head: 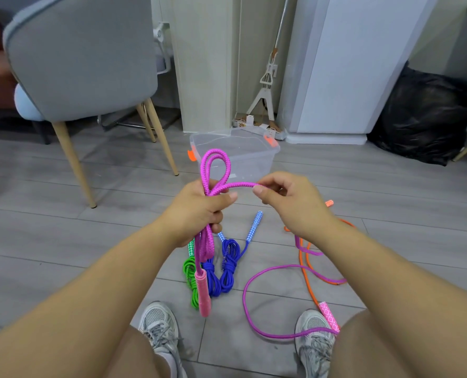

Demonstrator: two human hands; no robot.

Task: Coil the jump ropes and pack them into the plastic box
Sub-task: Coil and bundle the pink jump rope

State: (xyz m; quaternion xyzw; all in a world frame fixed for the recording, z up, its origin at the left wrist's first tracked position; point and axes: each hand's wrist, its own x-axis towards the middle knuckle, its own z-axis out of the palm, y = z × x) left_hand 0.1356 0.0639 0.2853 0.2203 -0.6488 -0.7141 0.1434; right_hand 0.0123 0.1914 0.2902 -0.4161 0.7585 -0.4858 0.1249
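My left hand [196, 211] grips a bundle of folded loops of the magenta jump rope [216, 170]; one pink handle [203, 293] hangs below that fist. My right hand [289, 200] pinches the same rope a short way to the right. The rest of the rope trails over the floor to its second pink handle [329, 316] by my right shoe. A coiled blue rope [225, 268] and a coiled green rope [191, 279] lie on the floor below my hands. An uncoiled orange rope [308, 285] lies to the right. The clear plastic box [250, 156] stands open beyond my hands.
A grey chair [82, 58] with wooden legs stands at the left. Behind the box are a mop [266, 85], a white appliance [346, 64] and a black bag [423, 115]. My two shoes [158, 323] are at the bottom on the grey floor.
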